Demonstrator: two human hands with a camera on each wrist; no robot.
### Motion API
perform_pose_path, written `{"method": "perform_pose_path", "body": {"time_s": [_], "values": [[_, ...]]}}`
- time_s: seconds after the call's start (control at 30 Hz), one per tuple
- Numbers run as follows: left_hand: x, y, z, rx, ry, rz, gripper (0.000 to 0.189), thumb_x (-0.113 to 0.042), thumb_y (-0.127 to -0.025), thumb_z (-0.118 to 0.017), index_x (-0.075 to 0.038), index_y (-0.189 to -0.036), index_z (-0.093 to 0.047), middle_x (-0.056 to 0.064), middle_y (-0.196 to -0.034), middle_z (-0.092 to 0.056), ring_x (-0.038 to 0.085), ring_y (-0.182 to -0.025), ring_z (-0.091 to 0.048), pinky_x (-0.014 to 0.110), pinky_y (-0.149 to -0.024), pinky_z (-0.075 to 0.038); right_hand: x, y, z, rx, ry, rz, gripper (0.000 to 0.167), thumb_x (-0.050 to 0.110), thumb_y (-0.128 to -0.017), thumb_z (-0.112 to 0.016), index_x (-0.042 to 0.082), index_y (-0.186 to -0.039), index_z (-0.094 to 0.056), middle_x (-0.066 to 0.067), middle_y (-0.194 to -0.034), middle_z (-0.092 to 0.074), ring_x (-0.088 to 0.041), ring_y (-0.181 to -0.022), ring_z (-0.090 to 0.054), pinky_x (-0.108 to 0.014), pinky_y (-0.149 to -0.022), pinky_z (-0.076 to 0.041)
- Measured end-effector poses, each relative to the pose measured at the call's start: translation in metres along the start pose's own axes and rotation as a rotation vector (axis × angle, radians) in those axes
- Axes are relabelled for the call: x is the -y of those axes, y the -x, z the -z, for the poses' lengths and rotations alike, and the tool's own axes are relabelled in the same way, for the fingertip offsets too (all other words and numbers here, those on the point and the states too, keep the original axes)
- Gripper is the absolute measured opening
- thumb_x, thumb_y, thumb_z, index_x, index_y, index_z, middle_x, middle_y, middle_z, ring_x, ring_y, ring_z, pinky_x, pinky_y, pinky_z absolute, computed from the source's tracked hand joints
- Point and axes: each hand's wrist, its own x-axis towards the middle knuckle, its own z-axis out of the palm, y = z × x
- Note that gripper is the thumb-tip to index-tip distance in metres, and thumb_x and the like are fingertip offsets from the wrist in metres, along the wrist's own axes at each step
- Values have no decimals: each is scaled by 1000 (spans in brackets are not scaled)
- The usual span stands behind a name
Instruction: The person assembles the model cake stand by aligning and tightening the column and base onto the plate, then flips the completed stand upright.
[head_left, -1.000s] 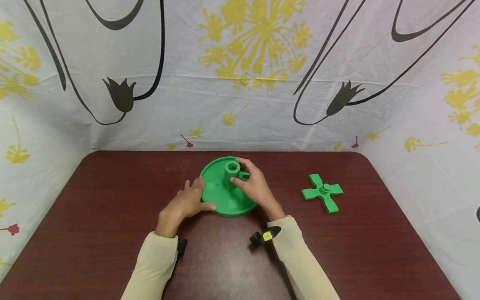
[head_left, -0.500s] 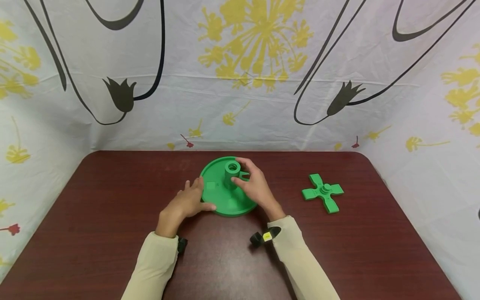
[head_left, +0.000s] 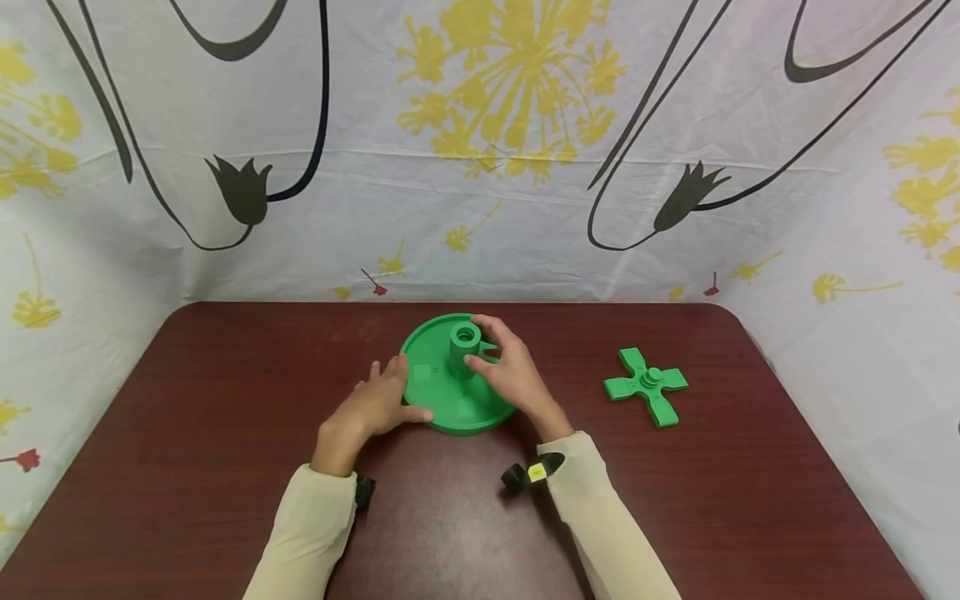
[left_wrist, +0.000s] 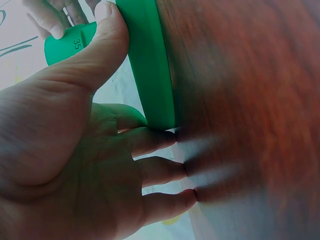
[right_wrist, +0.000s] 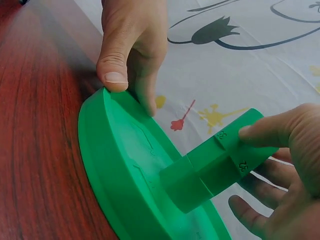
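A shallow round green dish (head_left: 461,410) with a raised rim lies near the far edge of the table. From its middle rises a hollow green cylinder (head_left: 462,358), threaded inside at the top; small numbers and steps mark its side in the right wrist view. My left hand (head_left: 371,402) holds the dish's left rim, thumb over the near edge, with the other fingertips down on the tabletop in the left wrist view. The right hand (head_left: 517,375) grips the cylinder, thumb (right_wrist: 260,132) pressed to its side. A small green pronged part (head_left: 489,350) shows between cylinder and palm.
A green four-armed cross (head_left: 647,382) with a threaded stub at its centre lies to the right on the dark red-brown table (head_left: 247,383). A white patterned cloth (head_left: 480,225) hangs behind and at both sides. Each wrist carries a small black camera.
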Motion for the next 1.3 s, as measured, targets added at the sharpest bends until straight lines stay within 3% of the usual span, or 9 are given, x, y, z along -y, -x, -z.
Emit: {"method": "perform_pose_path", "body": {"time_s": [0.5,0.93,1.3], "values": [[-1,0,0,3,-8,5,102,-41,-92,-70,4,-157,-6,25,-164,-10,51,-148,-3,65,-117,-15,1,2,-5,-51,28,-33,52,6,-86,-77,6,-134,-55,-17,-123,-64,-31,-116,-61,-47,-94,-53],[-1,1,0,-1,-3,1,100,-39,-92,-70,4,-157,-7,24,-164,-10,50,-149,-3,65,-117,-16,-1,1,1,29,-37,3,58,2,-91,-70,4,-144,-48,-19,-139,-57,-34,-130,-54,-49,-99,-51],[-1,1,0,-5,-3,-3,101,-39,-92,-70,5,-157,-7,25,-164,-10,51,-148,-3,66,-117,-16,-1,2,-4,-47,-2,-18,51,6,-88,-74,4,-135,-54,-15,-130,-62,-30,-123,-59,-46,-95,-53]]}}
